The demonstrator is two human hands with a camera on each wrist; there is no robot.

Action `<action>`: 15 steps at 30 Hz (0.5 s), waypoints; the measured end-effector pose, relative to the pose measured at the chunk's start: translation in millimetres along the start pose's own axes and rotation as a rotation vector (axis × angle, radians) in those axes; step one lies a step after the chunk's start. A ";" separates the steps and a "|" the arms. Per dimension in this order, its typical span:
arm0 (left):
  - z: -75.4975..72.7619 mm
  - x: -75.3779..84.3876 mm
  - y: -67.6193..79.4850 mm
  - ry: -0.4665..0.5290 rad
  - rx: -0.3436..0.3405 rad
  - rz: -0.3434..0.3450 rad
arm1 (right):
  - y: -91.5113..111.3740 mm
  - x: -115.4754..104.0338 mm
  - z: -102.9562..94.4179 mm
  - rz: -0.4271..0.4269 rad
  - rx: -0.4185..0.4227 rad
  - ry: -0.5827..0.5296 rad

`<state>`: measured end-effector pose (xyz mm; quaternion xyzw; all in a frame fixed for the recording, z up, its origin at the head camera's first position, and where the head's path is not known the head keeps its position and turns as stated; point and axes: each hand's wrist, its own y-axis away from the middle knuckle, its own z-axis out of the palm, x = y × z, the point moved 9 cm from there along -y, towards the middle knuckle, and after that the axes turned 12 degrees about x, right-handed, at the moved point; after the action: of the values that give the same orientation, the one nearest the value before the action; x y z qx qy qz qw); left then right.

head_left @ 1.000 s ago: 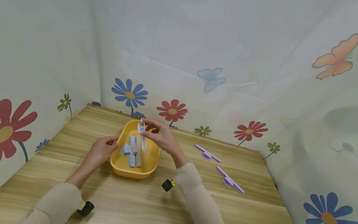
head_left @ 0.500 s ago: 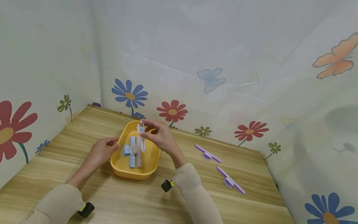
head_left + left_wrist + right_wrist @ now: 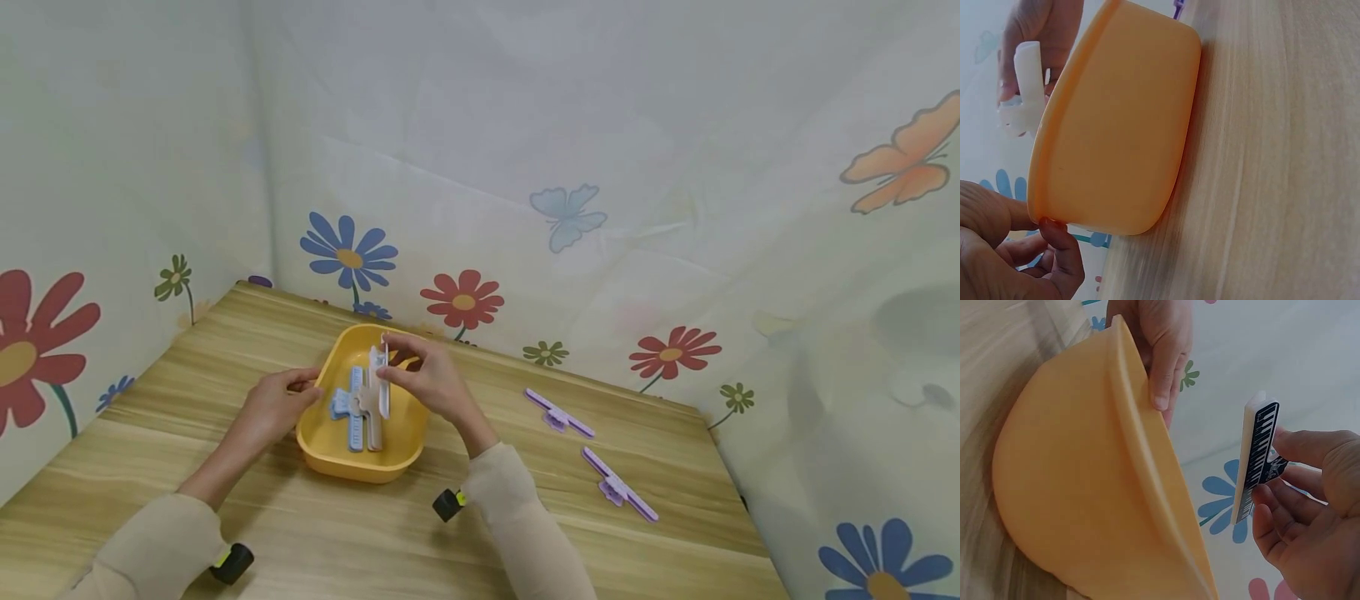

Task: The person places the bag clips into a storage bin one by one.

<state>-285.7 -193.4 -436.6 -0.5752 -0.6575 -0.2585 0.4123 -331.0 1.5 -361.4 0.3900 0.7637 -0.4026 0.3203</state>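
My L hand (image 3: 277,402) pinching rim of yellow tub (image 3: 408,429), my R hand (image 3: 437,379) pinching white clip (image 3: 385,396) above it.
Nearest me: beige sleeves (image 3: 153,542) over wood-look table (image 3: 337,537); bit farther, a purple clip (image 3: 620,485) to R of tub. Blue clip (image 3: 356,432) & beige clip (image 3: 374,432) lie side by side in tub, L thumb + fingers on its L rim. 2nd purple clip (image 3: 558,413) lies farther back on R, apart from 1st. White clip's btwn R thumb & fingers, over tub's interior, blk/wht striped face showing in R wrist view. Farthest: flowered backdrop (image 3: 450,125).
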 end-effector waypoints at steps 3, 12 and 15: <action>0.1 -0.5 -0.2 -0.001 0.002 0.000 | 0.9 4.0 3.6 -0.010 -0.008 -0.002; -0.1 -0.2 0.1 -0.002 0.004 -0.003 | 7.6 15.4 14.4 0.005 -0.041 0.050; 0.4 -0.6 0.1 -0.002 -0.002 -0.012 | 9.2 18.2 16.7 0.017 -0.051 0.081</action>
<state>-285.7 -193.4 -437.3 -0.5716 -0.6612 -0.2611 0.4097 -329.1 -3.3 -387.3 0.4041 0.7827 -0.3640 0.3026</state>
